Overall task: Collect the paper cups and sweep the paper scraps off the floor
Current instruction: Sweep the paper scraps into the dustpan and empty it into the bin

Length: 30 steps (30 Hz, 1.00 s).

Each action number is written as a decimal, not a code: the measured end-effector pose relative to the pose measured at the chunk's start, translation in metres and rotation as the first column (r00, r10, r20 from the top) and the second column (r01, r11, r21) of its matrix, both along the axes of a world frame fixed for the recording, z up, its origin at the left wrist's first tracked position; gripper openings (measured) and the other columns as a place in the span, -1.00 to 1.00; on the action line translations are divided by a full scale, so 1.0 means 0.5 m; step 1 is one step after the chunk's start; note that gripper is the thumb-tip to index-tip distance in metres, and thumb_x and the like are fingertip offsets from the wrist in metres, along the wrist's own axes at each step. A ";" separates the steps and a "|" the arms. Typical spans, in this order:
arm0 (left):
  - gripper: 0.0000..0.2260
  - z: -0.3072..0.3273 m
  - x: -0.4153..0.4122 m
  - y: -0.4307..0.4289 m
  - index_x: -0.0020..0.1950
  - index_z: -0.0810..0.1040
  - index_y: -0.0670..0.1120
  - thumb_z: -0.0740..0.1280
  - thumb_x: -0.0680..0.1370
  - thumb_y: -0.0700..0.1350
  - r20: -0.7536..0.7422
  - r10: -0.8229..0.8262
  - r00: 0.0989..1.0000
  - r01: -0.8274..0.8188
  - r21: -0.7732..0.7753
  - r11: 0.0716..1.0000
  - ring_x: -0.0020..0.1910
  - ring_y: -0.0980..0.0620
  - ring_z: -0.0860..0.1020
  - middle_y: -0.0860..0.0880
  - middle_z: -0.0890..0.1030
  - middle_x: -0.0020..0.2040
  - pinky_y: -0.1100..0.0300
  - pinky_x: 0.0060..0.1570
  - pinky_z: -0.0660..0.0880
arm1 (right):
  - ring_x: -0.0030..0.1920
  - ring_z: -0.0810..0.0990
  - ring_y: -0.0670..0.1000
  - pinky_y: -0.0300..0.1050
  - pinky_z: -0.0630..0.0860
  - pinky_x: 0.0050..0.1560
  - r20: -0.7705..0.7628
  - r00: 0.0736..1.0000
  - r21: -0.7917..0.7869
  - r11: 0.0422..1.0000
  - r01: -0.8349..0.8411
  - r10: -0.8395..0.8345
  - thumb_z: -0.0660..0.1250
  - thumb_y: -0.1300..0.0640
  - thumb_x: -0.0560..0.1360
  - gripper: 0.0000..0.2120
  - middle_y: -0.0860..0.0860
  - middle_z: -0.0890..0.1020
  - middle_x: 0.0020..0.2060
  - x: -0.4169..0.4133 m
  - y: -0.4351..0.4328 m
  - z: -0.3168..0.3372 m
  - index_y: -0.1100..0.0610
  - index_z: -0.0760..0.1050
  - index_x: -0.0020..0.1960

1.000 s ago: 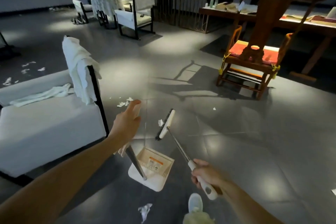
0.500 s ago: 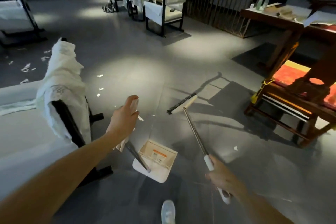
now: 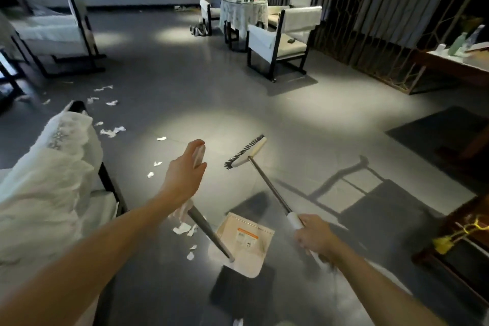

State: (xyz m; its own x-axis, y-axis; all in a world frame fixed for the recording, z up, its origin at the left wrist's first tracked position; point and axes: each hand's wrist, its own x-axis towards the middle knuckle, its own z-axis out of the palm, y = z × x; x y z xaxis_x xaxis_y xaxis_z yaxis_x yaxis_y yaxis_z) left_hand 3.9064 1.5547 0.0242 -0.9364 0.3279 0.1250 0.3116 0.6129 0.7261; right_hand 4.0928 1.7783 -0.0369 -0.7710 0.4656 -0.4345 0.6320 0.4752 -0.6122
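Grey tiled floor fills the dim room, lit in pale patches. Dark vertical slatted screen closes off the far right. White cloth-draped upholstered seat with a black frame stands at the near left. Round table with a white tablecloth stands at the far centre, with white-cushioned black-framed armchairs around it.

Long-handled broom with a cream head and black bristles runs diagonally from the lower right up toward the centre. Its metal shaft ends in a white grip. The right hand is closed round that grip, fingers curled.

Cream plastic dustpan with an orange label lies below and between both hands, its open mouth toward the far side. Whether it touches the floor cannot be told. Its dark tapered handle slants up and left into the left hand, which is wrapped round the pale upper end, thumb uppermost.

Torn white paper scraps are scattered on the floor beside the draped seat. More scraps lie just left of the dustpan handle
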 end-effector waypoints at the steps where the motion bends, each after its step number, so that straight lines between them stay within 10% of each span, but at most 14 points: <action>1: -0.65 -0.001 -0.048 0.023 0.32 0.31 0.11 0.24 0.58 -0.15 -0.005 0.015 1.000 -0.015 0.002 1.000 -0.34 -0.07 0.52 -0.08 0.55 -0.06 0.11 -0.28 0.50 | -0.38 0.43 -0.03 -0.22 0.36 -0.35 -0.003 1.000 -0.007 1.000 -0.011 0.011 0.18 0.26 0.47 -0.81 -0.01 0.48 -0.40 -0.060 0.027 -0.005 0.12 0.33 -0.31; 18: -0.64 -0.007 -0.919 0.293 0.38 0.32 0.04 0.25 0.59 -0.13 -0.051 0.374 0.926 -0.376 -0.046 0.925 -0.18 -0.03 0.50 -0.16 0.56 0.07 0.11 -0.08 0.47 | -0.40 0.43 0.02 -0.22 0.41 -0.47 0.013 0.931 -0.188 0.915 -0.356 0.365 0.19 0.31 0.45 -0.83 0.09 0.47 -0.31 -1.194 0.394 -0.001 0.22 0.47 0.01; 30: -0.61 -0.053 -1.656 0.239 0.33 0.30 0.17 0.28 0.56 -0.12 -0.020 0.551 0.834 -0.552 -0.048 0.833 -0.12 -0.09 0.49 -0.08 0.57 0.05 0.12 -0.12 0.40 | -0.44 0.36 0.05 -0.18 0.35 -0.50 -0.041 0.846 -0.209 0.824 -0.527 0.531 0.17 0.40 0.42 -0.89 0.10 0.41 -0.40 -2.012 0.361 0.003 0.22 0.35 -0.20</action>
State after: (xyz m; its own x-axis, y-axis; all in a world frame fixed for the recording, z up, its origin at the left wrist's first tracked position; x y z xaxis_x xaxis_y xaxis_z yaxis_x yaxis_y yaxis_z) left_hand 3.0782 1.6741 -0.0022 -0.9631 -0.2369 0.1277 -0.0855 0.7192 0.6895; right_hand 3.0866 1.9586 -0.0354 -0.8646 -0.1123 -0.4898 0.3313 0.6054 -0.7237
